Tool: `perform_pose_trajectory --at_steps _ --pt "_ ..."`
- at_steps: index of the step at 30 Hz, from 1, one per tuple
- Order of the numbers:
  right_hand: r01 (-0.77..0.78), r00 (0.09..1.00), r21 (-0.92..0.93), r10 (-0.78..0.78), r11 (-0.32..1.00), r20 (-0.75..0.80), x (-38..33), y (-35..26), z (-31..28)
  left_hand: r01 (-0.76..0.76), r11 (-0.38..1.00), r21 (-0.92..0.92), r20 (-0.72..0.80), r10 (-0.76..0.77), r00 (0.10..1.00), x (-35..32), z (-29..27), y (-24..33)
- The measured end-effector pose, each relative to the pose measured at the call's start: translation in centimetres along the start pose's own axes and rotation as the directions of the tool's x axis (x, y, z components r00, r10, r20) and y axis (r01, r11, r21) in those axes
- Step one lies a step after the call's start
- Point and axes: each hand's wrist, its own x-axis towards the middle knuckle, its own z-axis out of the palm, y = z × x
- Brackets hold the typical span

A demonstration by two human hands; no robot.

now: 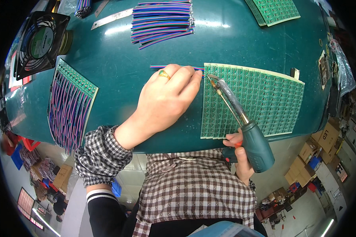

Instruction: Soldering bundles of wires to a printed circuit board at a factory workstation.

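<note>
My left hand (166,96), with a ring on one finger, is closed on a short multicoloured ribbon wire (156,66). Its fingertips press the wire's end against the upper left edge of a green circuit board panel (257,98). The panel looks like several overlapping sheets laid flat on the table. In my right hand (243,158) is a dark green soldering gun (259,148), the fingers wrapped round its handle near a red trigger. The gun's tip meets the board's top left corner, right beside the wire end; whether it touches is too small to tell.
A bundle of ribbon wires (162,21) lies at the back, with a metal ruler (112,18) beside it. On the left rest a board with wires attached (73,102) and a black fan (41,43). More green boards (275,12) are stacked at the back right on the green table (162,138).
</note>
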Motion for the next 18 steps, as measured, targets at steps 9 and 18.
perform_pose_trajectory --at_steps 9,18 --pt "0.017 1.0 -0.011 -0.017 1.0 0.015 -0.02 0.1 0.11 -0.002 1.0 0.005 0.015 0.002 1.0 0.07 -0.04 -0.11" --pt "0.018 1.0 -0.015 -0.017 1.0 0.013 0.07 0.05 0.2 -0.001 1.0 -0.001 0.014 0.001 1.0 0.06 0.0 -0.15"
